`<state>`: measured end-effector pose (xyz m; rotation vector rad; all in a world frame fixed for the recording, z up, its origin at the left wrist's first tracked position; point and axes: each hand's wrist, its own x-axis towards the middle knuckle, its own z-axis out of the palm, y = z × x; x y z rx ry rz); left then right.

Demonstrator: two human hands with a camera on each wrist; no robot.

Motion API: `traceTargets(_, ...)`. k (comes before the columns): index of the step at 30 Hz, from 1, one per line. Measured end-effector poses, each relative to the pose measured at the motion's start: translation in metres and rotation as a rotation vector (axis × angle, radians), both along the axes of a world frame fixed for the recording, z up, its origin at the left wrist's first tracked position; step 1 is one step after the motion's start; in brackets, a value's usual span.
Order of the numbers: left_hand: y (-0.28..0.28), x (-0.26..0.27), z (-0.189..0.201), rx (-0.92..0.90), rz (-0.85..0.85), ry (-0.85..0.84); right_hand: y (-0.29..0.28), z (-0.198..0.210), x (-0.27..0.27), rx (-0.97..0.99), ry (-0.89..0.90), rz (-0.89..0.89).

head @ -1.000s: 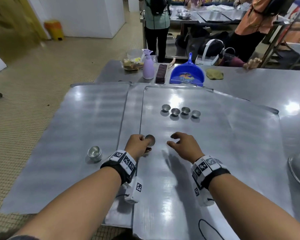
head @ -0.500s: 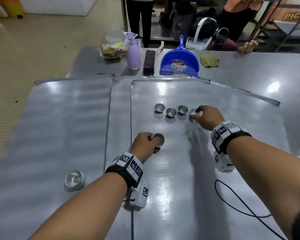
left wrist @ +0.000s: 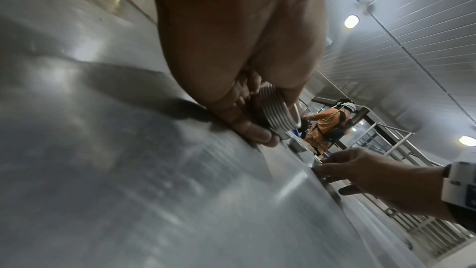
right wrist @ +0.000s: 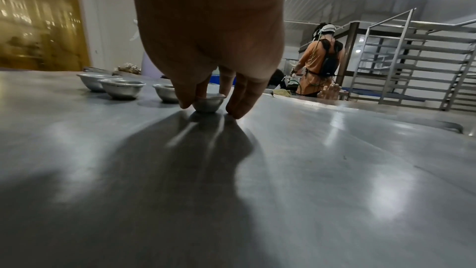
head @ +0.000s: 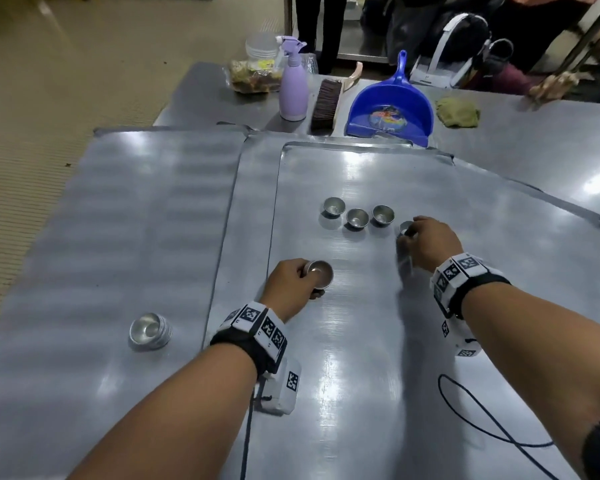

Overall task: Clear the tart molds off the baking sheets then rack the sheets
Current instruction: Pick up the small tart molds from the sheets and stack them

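Molds sit in two groups on my head view: three loose tart molds [head: 357, 216] in a row on the top baking sheet [head: 465, 341], and a nested stack [head: 150, 331] well apart on the left sheet [head: 118, 220]. My left hand [head: 291, 285] has its fingers curled round a stack of molds [head: 320, 272] near that sheet's left edge; only the left wrist view shows it is several ribbed molds [left wrist: 276, 109] nested, tilted on their side. My right hand [head: 430, 242] covers the fourth mold [head: 405, 227] from above. The right wrist view shows what the head view hides: fingertips [right wrist: 185, 101] pinching the fourth mold's [right wrist: 208, 103] sides while it stands on the sheet, just beside the row.
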<state>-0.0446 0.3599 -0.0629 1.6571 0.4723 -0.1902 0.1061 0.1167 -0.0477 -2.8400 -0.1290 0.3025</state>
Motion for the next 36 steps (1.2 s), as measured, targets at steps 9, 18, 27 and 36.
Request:
traceTargets(9,-0.025,-0.012,0.004,0.218,0.134,-0.039,-0.004,-0.005,-0.051,0.13,0.02,0.062)
traceTargets(18,-0.042,-0.02,0.003,0.241,0.223,-0.047,-0.005,-0.017,-0.11,0.311,0.073,0.136)
traceTargets(27,-0.055,-0.015,0.007,0.068,0.368,-0.031,0.008,-0.009,-0.123,0.618,0.061,0.171)
traceTargets(36,-0.068,-0.015,0.008,-0.412,0.525,0.024,0.045,-0.005,-0.132,0.72,0.049,0.271)
